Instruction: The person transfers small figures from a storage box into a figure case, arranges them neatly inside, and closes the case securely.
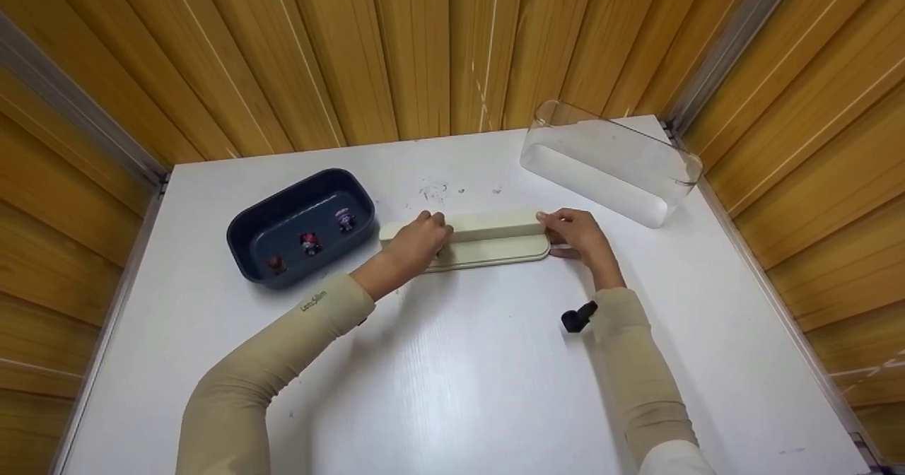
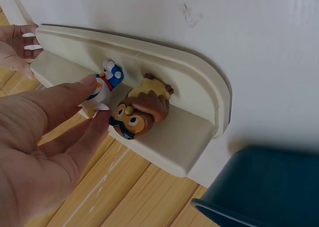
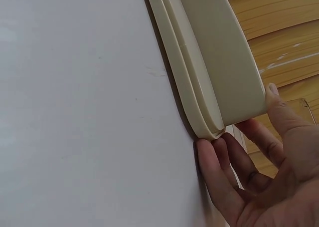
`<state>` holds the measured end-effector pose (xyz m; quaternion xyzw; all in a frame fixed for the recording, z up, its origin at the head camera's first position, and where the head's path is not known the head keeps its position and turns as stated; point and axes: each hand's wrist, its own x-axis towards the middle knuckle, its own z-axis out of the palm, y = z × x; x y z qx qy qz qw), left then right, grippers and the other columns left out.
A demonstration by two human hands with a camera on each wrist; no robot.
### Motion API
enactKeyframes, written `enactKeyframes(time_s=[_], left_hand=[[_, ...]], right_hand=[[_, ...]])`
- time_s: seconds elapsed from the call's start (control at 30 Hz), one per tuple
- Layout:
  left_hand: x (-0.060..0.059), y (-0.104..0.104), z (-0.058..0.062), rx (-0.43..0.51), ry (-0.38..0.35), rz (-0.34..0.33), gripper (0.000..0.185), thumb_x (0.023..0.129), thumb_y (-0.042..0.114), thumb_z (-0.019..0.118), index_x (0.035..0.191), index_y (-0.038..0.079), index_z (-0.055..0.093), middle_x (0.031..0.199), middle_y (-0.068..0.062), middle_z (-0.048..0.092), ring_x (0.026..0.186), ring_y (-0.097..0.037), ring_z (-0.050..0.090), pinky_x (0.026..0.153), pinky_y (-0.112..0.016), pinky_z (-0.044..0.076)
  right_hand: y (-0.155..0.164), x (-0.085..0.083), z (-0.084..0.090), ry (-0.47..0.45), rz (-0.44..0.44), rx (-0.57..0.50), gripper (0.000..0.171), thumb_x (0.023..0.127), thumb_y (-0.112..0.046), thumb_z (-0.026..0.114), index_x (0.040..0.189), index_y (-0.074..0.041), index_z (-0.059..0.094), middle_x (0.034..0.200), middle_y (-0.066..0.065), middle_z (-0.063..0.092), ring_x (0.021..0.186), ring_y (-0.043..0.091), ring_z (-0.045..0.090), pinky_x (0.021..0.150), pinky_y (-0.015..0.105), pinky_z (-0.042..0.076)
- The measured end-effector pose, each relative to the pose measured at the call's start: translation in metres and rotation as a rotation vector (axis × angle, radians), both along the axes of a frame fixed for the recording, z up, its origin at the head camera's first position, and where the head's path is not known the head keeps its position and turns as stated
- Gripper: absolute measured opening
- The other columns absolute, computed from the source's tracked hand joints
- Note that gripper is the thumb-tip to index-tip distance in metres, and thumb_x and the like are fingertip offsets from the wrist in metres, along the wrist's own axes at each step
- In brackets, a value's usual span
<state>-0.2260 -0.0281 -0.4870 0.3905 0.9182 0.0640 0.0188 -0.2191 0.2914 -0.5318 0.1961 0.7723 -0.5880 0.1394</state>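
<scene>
A cream stepped display stand point(image 1: 495, 238) lies on the white table point(image 1: 452, 376). My left hand point(image 1: 417, 242) is at its left end. In the left wrist view this left hand point(image 2: 97, 101) pinches a small white and blue duck figure point(image 2: 107, 80) between thumb and forefinger on the stand's step point(image 2: 169, 137). A brown owl figure point(image 2: 139, 112) stands right beside the duck. My right hand point(image 1: 569, 235) holds the stand's right end. Seen from the right wrist, the right hand point(image 3: 237, 119) has its thumb on the step's end and its fingers along the base of the stand point(image 3: 219, 62).
A dark blue tray point(image 1: 244, 249) left of the stand holds three small figures, one of them point(image 1: 309, 243) in its middle. A clear plastic cover point(image 1: 608, 164) lies at the back right corner. Wooden slat walls close in the table on three sides.
</scene>
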Motion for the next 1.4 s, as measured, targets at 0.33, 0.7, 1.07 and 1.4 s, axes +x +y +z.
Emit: enactKeyframes(time_s=[0.33,0.7,1.07,1.4], left_hand=[[-0.006,-0.003,-0.005,0.041,0.119,-0.057,0.016,0.086,-0.015,0.066,0.095,-0.003,0.072,0.1,-0.02,0.069,0.089,-0.034,0.065,0.078,-0.039,0.058],[-0.004,0.0,-0.005,0.066,0.064,-0.035,0.016,0.088,-0.013,0.065,0.099,-0.003,0.072,0.102,-0.021,0.067,0.091,-0.036,0.062,0.075,-0.042,0.059],[-0.007,-0.007,0.002,0.105,-0.011,-0.016,0.016,0.083,-0.009,0.073,0.097,0.0,0.072,0.108,-0.019,0.068,0.096,-0.036,0.063,0.075,-0.045,0.059],[-0.02,-0.036,0.033,0.099,-0.08,0.052,0.021,0.098,0.008,0.066,0.115,-0.003,0.07,0.118,-0.021,0.068,0.109,-0.036,0.066,0.089,-0.044,0.057]], right_hand=[[-0.008,0.002,0.006,0.059,0.033,0.071,0.051,0.097,-0.051,0.064,0.118,-0.004,0.064,0.117,0.015,0.064,0.098,0.022,0.068,0.081,0.035,0.06],[-0.004,-0.005,0.013,-0.075,0.035,0.027,0.056,0.097,-0.048,0.066,0.132,-0.006,0.056,0.127,0.014,0.057,0.106,0.024,0.063,0.087,0.035,0.058],[-0.004,-0.01,0.011,-0.11,0.033,-0.008,0.055,0.094,-0.049,0.069,0.129,-0.008,0.057,0.124,0.011,0.058,0.101,0.02,0.065,0.083,0.032,0.059],[-0.003,-0.007,0.011,-0.097,0.028,-0.013,0.053,0.095,-0.048,0.069,0.126,-0.008,0.058,0.121,0.012,0.057,0.101,0.022,0.064,0.083,0.034,0.059]])
